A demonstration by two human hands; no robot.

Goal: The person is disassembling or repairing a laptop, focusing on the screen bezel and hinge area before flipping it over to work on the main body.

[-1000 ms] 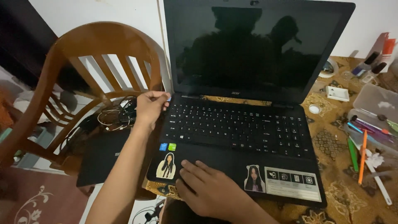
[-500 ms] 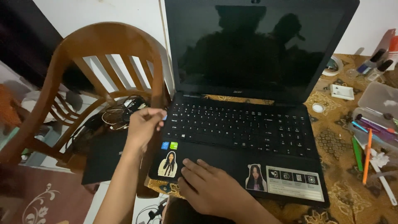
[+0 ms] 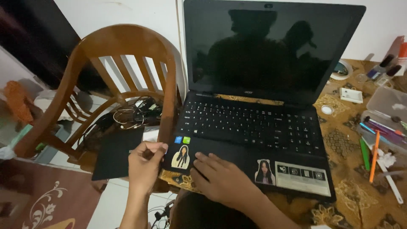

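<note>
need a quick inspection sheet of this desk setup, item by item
surface: table under a brown patterned cloth, bare patches at right.
job's things: black laptop open, screen dark, stickers on its palm rest.
clutter: pens and markers, a clear plastic case, a tape roll and small bits at right.
hands: left hand grips the laptop's front left corner; right hand lies flat on the palm rest.
cables: a tangle of cables on the chair seat; more near the floor by the left arm.
surroundings: wooden chair at left with a black flat pad on it, white wall behind, patterned rug lower left.
</note>
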